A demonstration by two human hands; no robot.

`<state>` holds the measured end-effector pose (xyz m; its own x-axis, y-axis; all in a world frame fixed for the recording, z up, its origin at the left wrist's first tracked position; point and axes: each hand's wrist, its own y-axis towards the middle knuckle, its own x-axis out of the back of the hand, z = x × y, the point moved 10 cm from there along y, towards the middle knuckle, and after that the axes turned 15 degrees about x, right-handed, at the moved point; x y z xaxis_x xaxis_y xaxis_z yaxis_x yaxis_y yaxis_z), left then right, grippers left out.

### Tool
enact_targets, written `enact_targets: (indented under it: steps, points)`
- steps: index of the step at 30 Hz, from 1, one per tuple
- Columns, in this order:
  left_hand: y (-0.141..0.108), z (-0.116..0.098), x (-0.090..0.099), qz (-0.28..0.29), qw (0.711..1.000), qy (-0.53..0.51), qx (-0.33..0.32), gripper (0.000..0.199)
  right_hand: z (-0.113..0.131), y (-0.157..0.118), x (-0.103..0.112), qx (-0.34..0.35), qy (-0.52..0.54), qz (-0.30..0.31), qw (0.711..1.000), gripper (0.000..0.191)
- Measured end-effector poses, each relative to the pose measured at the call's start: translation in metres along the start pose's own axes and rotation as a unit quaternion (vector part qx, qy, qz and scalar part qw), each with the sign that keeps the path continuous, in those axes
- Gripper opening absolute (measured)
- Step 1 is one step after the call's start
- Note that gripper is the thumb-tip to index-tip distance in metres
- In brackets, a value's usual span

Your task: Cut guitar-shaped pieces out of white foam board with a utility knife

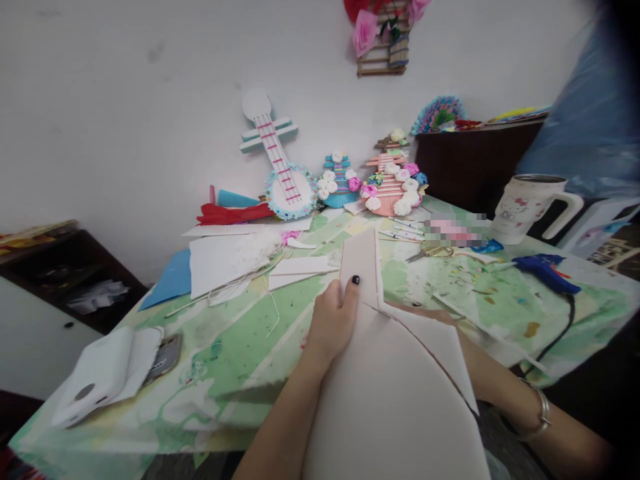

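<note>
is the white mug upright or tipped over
Upright: the white mug stands with its rim on top and its handle out to one side.

Is a green-covered table (245, 367), bearing a mug (517, 208), scissors (427, 253) and glue gun (547, 272) at right. Carries white sheets (215, 267) at far left.

- I could pass left of the left hand (333, 320), above the desk (235, 397);
- the white board (390, 400) bars the middle;
- rightward, glue gun (547, 272) and cord (569, 322) obstruct;
- scissors (416, 257) and mug (517, 212) stand farther back
</note>
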<state>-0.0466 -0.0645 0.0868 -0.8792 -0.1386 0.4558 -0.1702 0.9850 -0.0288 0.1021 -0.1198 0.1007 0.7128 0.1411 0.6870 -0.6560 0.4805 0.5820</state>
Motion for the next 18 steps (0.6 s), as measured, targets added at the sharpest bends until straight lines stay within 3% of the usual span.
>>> enact_targets:
  steps: [5,18]
  points:
    - [0.001,0.004,-0.002,0.006,1.0,0.0,0.006,0.045,-0.004,-0.003,-0.003,-0.029,0.018,0.014,0.999,0.053]
    - [0.001,0.001,-0.003,0.007,1.0,-0.005,0.001,0.047,0.015,0.01,0.007,0.033,0.008,-0.025,0.999,0.044]
